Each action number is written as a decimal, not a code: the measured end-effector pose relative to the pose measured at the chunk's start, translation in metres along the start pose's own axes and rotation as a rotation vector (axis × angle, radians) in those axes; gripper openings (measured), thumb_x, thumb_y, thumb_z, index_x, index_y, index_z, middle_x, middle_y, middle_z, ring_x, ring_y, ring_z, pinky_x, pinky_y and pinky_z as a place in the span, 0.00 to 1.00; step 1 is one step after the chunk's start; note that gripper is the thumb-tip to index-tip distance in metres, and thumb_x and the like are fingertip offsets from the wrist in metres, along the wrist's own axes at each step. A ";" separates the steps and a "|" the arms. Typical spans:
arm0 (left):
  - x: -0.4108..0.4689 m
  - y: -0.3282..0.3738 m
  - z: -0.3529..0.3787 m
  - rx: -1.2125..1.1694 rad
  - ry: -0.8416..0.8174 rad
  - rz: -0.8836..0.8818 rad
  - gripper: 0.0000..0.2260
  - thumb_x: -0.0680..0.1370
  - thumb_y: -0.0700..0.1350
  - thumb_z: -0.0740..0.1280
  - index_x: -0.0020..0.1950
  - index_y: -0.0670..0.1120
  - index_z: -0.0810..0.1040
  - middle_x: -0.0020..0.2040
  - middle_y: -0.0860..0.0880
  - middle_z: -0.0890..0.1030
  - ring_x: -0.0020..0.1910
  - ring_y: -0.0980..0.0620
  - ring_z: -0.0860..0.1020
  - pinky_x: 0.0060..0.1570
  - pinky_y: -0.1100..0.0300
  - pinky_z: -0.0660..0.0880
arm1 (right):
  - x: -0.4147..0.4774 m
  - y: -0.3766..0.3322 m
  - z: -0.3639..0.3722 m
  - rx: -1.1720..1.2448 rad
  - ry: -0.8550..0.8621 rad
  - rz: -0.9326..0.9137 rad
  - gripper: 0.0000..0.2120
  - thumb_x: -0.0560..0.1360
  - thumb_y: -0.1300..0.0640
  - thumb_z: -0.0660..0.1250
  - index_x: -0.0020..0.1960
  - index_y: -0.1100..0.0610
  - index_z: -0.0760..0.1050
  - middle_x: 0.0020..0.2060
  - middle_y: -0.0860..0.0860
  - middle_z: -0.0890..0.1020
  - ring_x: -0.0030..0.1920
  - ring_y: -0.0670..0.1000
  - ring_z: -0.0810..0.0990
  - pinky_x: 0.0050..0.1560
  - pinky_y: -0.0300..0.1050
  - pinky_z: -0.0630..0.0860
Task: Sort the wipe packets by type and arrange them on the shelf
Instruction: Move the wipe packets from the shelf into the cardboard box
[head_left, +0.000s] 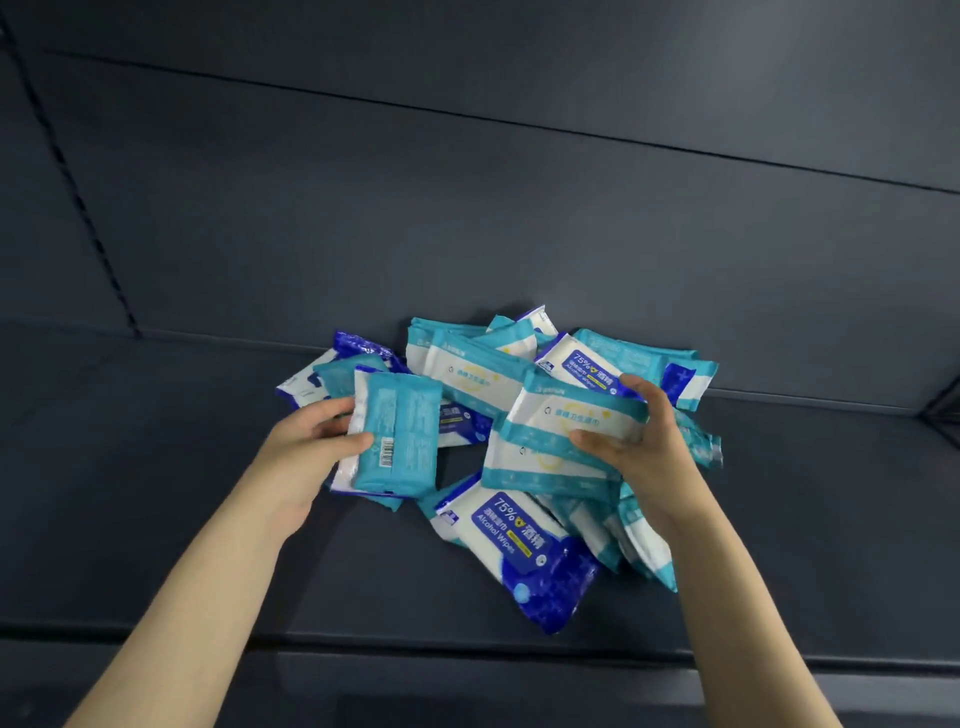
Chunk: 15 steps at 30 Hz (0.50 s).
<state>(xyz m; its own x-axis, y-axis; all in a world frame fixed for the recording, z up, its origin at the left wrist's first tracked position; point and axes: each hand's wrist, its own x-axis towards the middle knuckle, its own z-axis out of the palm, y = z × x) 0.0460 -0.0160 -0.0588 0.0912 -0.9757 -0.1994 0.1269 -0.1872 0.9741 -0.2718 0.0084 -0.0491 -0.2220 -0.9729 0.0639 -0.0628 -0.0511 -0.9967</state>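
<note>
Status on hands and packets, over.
Left hand grips teal packet, barcode up. Right hand grips white-and-teal packet atop pile. Blue alcohol wipes packet mixed in, unsorted.

- A shop or stockroom, seemingly: a dark grey metal shelf (156, 493) with a panelled back wall (467, 208), like retail display shelving.
- A slotted upright strip (67, 171) runs up the left corner.
- Many sealed, printed wipe packets (524, 540) lie heaped as stock; a teal packet (397, 436) shows a barcode (387, 452).

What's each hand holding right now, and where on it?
Left hand pinches a teal packet, barcode side up, by its left edge. Right hand grips a white-and-teal packet by its right end.
</note>
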 end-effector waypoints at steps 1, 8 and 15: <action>0.003 0.004 -0.010 0.027 -0.050 -0.003 0.20 0.74 0.29 0.69 0.60 0.48 0.78 0.51 0.47 0.84 0.49 0.50 0.83 0.46 0.56 0.78 | -0.001 0.001 0.006 -0.022 -0.014 0.033 0.39 0.65 0.59 0.81 0.70 0.47 0.66 0.52 0.55 0.85 0.52 0.55 0.85 0.55 0.55 0.81; 0.035 0.029 -0.058 0.352 -0.282 -0.007 0.21 0.76 0.30 0.69 0.61 0.52 0.80 0.56 0.50 0.84 0.55 0.51 0.82 0.51 0.56 0.78 | -0.022 -0.007 0.033 -0.143 -0.054 0.136 0.28 0.65 0.58 0.81 0.61 0.47 0.74 0.52 0.60 0.84 0.47 0.58 0.86 0.49 0.53 0.83; 0.038 0.017 -0.074 0.376 -0.362 0.058 0.20 0.80 0.35 0.65 0.64 0.60 0.76 0.57 0.61 0.81 0.55 0.63 0.79 0.50 0.66 0.74 | -0.054 -0.023 0.050 -0.388 -0.037 0.150 0.30 0.65 0.62 0.82 0.61 0.47 0.74 0.54 0.50 0.79 0.47 0.49 0.83 0.38 0.39 0.80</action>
<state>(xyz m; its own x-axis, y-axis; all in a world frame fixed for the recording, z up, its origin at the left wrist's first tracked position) 0.1247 -0.0477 -0.0572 -0.2681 -0.9502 -0.1590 -0.2375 -0.0948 0.9668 -0.2098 0.0508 -0.0318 -0.2223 -0.9709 -0.0892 -0.3961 0.1735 -0.9017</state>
